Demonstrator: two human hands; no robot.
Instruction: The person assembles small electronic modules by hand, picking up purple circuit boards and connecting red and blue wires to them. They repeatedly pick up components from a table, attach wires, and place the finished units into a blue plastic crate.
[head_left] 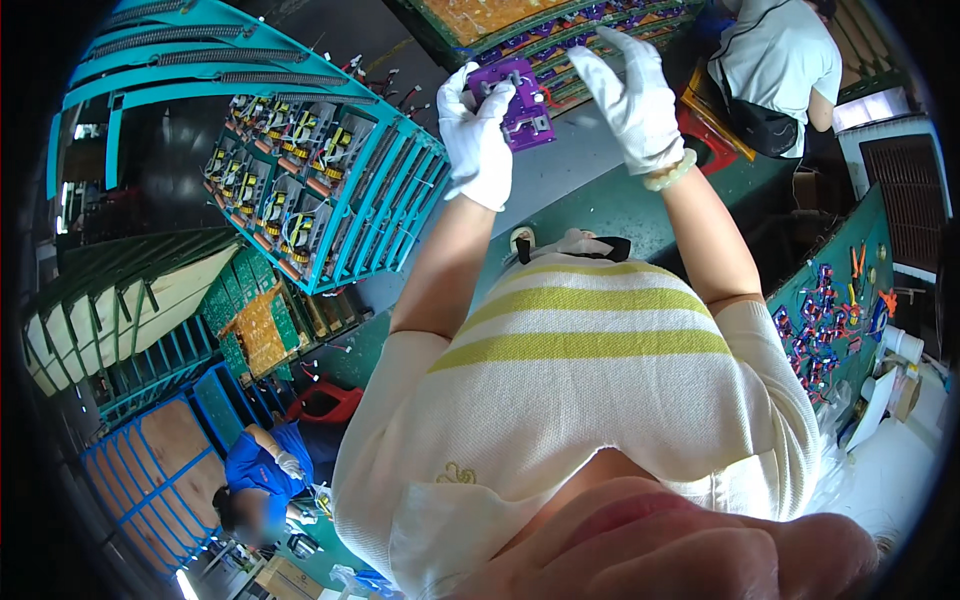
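Note:
My left hand (478, 140), in a white glove, is closed on a purple plate (527, 132) with metal parts and a bit of red at its right edge. Thumb and fingers grip the plate at its left side. To the right, my gloved right hand (638, 110) is raised with thumb and fingers spread, apart from the plate and holding nothing. Just beyond both hands, rows of similar purple parts (600, 32) lie on a green-edged rack.
A turquoise rack (345, 240) with yellow-and-black electrical assemblies (290, 180) stands at left. One co-worker in a light shirt (780, 60) sits at far right; another in blue (265, 470) is at lower left. A green bench (830, 270) at right bears small parts and pliers.

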